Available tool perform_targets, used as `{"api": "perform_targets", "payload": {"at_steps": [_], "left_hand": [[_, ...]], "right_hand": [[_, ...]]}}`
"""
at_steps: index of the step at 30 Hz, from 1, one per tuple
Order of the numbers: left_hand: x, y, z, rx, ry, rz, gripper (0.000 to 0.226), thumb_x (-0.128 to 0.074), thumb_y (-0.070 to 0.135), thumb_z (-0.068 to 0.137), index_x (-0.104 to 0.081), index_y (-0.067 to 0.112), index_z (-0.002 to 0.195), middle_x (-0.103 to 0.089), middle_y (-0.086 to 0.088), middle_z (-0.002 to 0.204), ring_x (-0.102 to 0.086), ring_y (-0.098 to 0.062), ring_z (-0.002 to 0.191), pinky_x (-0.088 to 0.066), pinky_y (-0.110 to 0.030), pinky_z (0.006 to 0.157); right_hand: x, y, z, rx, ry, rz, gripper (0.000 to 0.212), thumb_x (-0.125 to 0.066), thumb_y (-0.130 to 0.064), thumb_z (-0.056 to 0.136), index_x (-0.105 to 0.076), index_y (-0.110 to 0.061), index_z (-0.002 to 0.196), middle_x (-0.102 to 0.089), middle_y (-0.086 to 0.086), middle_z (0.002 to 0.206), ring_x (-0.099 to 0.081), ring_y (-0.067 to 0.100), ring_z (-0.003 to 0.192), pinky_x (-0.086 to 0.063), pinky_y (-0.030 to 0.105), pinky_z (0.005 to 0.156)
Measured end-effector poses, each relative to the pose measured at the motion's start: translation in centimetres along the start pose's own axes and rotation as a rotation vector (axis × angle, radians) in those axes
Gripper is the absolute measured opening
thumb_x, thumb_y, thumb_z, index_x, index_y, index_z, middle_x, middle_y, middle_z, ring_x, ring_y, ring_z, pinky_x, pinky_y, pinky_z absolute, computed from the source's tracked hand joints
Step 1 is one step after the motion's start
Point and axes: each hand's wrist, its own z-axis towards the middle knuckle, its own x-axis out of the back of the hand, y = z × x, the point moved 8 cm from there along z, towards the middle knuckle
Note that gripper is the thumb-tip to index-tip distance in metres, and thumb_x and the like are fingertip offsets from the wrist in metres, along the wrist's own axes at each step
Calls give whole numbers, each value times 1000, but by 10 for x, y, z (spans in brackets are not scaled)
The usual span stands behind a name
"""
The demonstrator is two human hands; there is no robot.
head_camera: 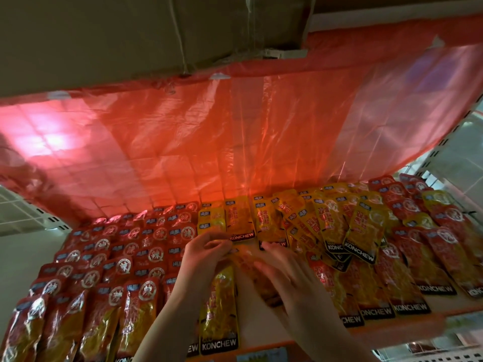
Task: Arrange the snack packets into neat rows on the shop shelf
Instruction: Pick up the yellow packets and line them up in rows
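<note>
At the left of the shelf [251, 309] the red snack packets [125, 259] stand in tight overlapping rows that run from the front lip back to the red plastic sheet [209, 142] hanging behind; no bare shelf shows between them. Just right of them one yellow packet [219, 309] lies lengthwise, its KONCHEW label at the front edge, with more yellow packets lined up behind it near the sheet.

The left hand [206, 253] reaches in above that packet, fingers [222, 244] curled around the upper edge of a blurred packet [251, 270] held in the middle of the shelf. The right hand [290, 280] lies over the same packet from the right, fingers spread and pressed on its surface; the blur hides whether they pinch it or only rest on it. Under and before the hands a pale strip of bare shelf runs to the orange front edge [261, 347], the only open room in view.

To the right, the loose yellow packets [337, 226] fan out crookedly, overlapping one another, some tilted. Beyond them the red packets at the right end [428, 257] lie in slanting, looser rows down to the front lip, and the shelf's perforated upright [439, 150] shows past the sheet's edge. A cardboard box [130, 35] fills the space above.
</note>
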Motion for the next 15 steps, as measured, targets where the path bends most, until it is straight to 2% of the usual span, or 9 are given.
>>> {"api": "perform_targets", "payload": {"at_steps": [2,4,6,8,11,15], "left_hand": [[-9,-4,-1,16,-57,-7,10,-59,-2,86,-63,-2,95,-67,-15,81,-67,-16,64,-53,-20,55],[-13,-3,-2,-4,-71,15,12,-59,-1,86,-63,-2,98,-68,-18,89,-68,-19,72,-54,-21,61],[-14,1,-1,-66,-67,81,13,-56,-2,88,-63,4,98,-67,-19,96,-68,-20,78,-55,-22,65],[-12,11,0,-180,-48,210,23,-53,-3,90,-63,17,95,-66,-12,101,-67,-19,84,-57,-27,70],[-4,28,-3,-391,24,475,28,-53,5,92,-60,30,101,-63,9,107,-63,-9,94,-56,-33,75],[7,36,2,-501,84,661,27,-50,8,93,-60,23,113,-61,8,110,-61,-11,97,-56,-40,78]], "right_hand": [[3,1,8,-4,49,28,34,-55,-28,88,-62,-14,118,-59,-1,121,-56,13,109,-52,26,84],[2,3,16,-21,56,40,31,-50,-29,90,-64,-15,114,-65,-4,109,-62,10,97,-54,23,73],[2,8,24,-46,60,52,31,-48,-29,89,-63,-16,114,-65,-6,106,-62,8,94,-51,18,72],[3,14,33,-84,59,87,32,-47,-28,90,-62,-21,117,-64,-8,106,-61,7,95,-51,18,72],[-1,26,48,-117,80,51,32,-55,-23,91,-59,-30,122,-63,-11,104,-61,7,91,-53,22,64],[-16,42,73,-186,118,-66,29,-69,-20,83,-66,-26,111,-64,-6,93,-61,17,84,-53,28,57]]}}
